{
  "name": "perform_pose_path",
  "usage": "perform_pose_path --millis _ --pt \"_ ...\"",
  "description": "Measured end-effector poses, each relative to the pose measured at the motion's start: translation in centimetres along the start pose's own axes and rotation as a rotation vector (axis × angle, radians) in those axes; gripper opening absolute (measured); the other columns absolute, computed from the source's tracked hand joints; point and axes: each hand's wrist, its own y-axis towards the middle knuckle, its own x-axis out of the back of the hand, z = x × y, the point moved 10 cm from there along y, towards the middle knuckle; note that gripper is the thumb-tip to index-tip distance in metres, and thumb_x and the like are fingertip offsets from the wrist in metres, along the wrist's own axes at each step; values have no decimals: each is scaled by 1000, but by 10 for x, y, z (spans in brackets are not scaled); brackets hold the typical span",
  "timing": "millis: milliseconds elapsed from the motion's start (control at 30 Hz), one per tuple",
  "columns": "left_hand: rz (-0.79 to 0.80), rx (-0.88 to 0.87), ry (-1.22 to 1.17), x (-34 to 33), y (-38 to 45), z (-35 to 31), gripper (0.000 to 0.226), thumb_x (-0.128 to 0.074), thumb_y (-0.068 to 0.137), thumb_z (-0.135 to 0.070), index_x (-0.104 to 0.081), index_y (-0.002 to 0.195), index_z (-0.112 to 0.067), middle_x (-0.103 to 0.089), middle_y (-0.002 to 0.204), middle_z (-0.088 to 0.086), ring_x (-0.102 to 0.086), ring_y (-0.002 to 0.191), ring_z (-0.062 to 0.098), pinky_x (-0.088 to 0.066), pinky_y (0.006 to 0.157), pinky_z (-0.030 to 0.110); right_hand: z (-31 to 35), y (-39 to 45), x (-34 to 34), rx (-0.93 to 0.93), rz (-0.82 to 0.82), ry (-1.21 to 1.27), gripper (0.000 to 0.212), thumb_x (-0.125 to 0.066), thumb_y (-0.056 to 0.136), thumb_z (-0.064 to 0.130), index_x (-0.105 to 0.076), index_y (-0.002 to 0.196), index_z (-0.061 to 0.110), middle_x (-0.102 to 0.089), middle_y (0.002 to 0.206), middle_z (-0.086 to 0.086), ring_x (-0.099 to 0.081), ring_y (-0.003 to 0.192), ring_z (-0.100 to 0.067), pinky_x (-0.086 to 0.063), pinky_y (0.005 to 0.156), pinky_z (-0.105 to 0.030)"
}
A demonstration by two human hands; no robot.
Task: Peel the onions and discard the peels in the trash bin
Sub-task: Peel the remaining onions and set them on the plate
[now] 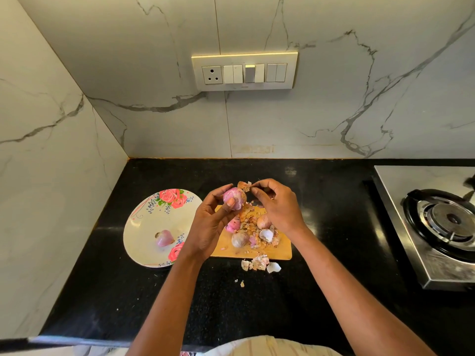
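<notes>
My left hand (pixel 213 219) grips a pink, partly peeled onion (pixel 233 197) above the wooden cutting board (pixel 277 250). My right hand (pixel 276 201) pinches a dry strip of peel (pixel 243 185) that still hangs from the onion's top. On the board lie several more onions (pixel 240 238) among a heap of loose peels (pixel 253 222). One peeled onion (pixel 164 238) lies on the floral plate (pixel 144 227) to the left. No trash bin is in view.
More peel scraps (pixel 259 263) lie on the black counter (pixel 257 304) in front of the board. A steel gas stove (pixel 442 222) stands at the right. Marble walls close the back and left, with a switch panel (pixel 244 71) on the back wall.
</notes>
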Motion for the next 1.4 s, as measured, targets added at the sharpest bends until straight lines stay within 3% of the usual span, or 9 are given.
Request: perform_pose_path --millis 200,333,567,800,867,1000,1100,1233,1400 --pt "-35 8 -85 4 3 1 42 -68 85 -21 -63 127 -22 -67 128 6 -67 119 24 -59 89 30 25 -12 -17 65 189 158 38 -75 91 27 -67 126 18 -71 118 6 -69 106 -6 -59 89 -27" --pt "-52 9 -26 5 5 6 45 -70 84 -23 -63 128 -20 -68 127 6 -66 120 23 -57 91 32 33 -15 -15 154 141 59 50 -84 81 28 -67 126 17 -70 118 4 -68 104 -3 -56 82 -16" --pt "-32 -24 79 8 3 1 48 -74 80 -29 -65 127 -23 -67 127 10 -66 119 23 -57 92 34 46 -20 -10 294 150 -3 47 -80 85 20 -67 129 8 -70 119 1 -67 104 6 -53 86 -11" --pt "-56 -93 210 9 4 -3 49 -77 80 -30 -66 127 -19 -68 120 5 -66 118 26 -58 96 42 49 -25 -12 416 65 -184 48 -83 81 20 -68 125 8 -73 117 -9 -69 102 -9 -57 90 -19" --pt "-66 -122 248 8 5 -5 46 -77 82 -31 -67 125 -21 -69 118 0 -65 117 23 -58 96 43 49 -24 -11 422 47 -206 49 -83 81 24 -68 125 8 -72 118 -9 -70 103 -12 -56 91 -16" --pt "-80 -157 272 7 5 -5 42 -76 84 -29 -66 125 -24 -69 119 -5 -64 117 20 -58 97 44 49 -24 -11 425 8 -241 49 -84 82 22 -68 125 7 -73 118 -9 -71 103 -17 -60 89 -26" --pt "-85 -179 288 7 5 -6 40 -75 87 -29 -66 125 -26 -68 122 -4 -64 119 21 -57 98 47 49 -24 -10 424 -24 -232 46 -84 81 21 -70 123 6 -74 114 -8 -71 100 -14 -59 87 -23" --pt "-27 -172 230 0 2 -3 39 -72 89 -28 -65 127 -24 -67 124 -2 -62 122 28 -55 100 50 50 -22 4 426 -120 -205 28 -81 83 8 -75 110 6 -76 103 -5 -69 95 -8 -58 83 -19" --pt "-1 -113 84 0 4 -4 39 -65 92 -21 -61 130 -18 -64 131 8 -63 124 30 -57 97 37 45 -12 5 321 -12 -84 23 -68 95 8 -75 117 13 -76 107 2 -69 100 -4 -56 84 -16"
